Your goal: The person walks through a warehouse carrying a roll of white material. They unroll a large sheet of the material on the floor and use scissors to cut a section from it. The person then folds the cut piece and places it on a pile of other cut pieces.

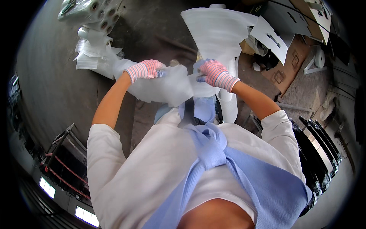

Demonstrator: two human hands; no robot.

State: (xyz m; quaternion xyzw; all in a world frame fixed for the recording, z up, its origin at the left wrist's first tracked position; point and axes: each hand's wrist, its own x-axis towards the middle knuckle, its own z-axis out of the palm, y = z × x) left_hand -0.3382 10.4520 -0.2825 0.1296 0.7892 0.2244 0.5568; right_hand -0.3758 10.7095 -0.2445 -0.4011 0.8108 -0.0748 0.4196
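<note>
A thin, translucent white foam sheet [164, 86] stretches between my hands and hangs in front of my waist. My left hand [146, 70], in a pink-and-white striped glove with blue-grey fingertips, closes on its upper edge. A matching glove covers my right hand [215, 72], whose fingers are bent around the sheet's right part. My fingertips are partly hidden by the white material. Beyond my right hand spreads a wider piece of white foam sheeting [219, 34], narrowing toward me.
White sheet bundles [89, 57] and plastic-wrapped rolls [101, 15] lie on the floor at far left. White panels with dark printing [268, 40] and brown cardboard [291, 68] are at far right. Black stacked frames [320, 149] stand by my right side, a metal rack [66, 156] at left.
</note>
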